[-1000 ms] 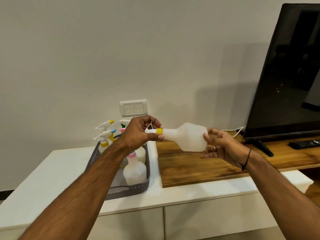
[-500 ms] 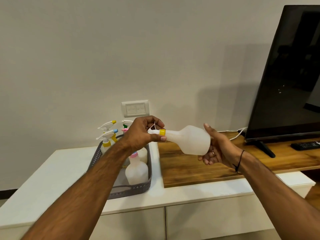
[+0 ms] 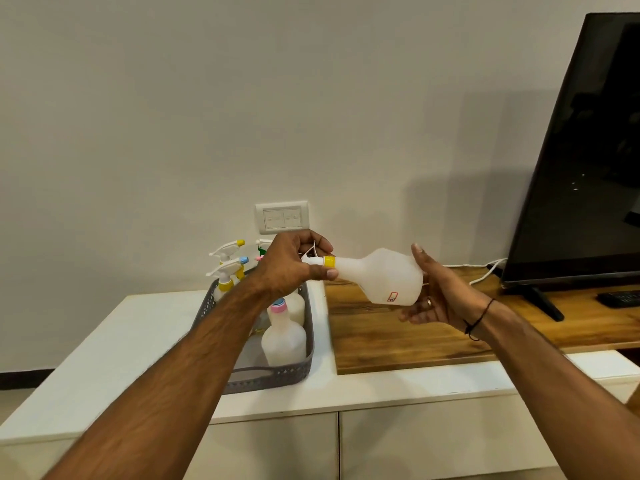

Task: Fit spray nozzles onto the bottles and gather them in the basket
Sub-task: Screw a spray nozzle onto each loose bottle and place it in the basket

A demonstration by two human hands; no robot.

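A white spray bottle (image 3: 388,277) lies on its side in the air, held between both hands just above and to the right of the grey basket (image 3: 273,372). The left hand (image 3: 289,263) is curled closed around the spray nozzle (image 3: 317,259) at the bottle's neck, thumb pressed under the yellow collar (image 3: 329,261), with the nozzle head mostly hidden inside the fist. The right hand (image 3: 440,296) is half open, palm against the bottle's flat base, thumb raised along the upper edge and fingers spread loosely below; it supports the base rather than wrapping it. A small red-outlined label shows near the base. The basket sits on the white cabinet (image 3: 114,337), its right side just beside the wooden board (image 3: 398,337). Inside the basket stand several white bottles: one with a pink collar (image 3: 282,336) at the near right, and at the far left two with fitted trigger nozzles, one yellow-tipped (image 3: 228,247) and one blue-tipped (image 3: 228,268). More bottles behind the left forearm are partly hidden, so their number cannot be told. On the wall behind the basket is a switch plate (image 3: 281,217). Well to the right of the basket a dark television (image 3: 585,161) stands on the board, with a remote (image 3: 620,299) near its foot and a white cable (image 3: 481,270) trailing behind it.
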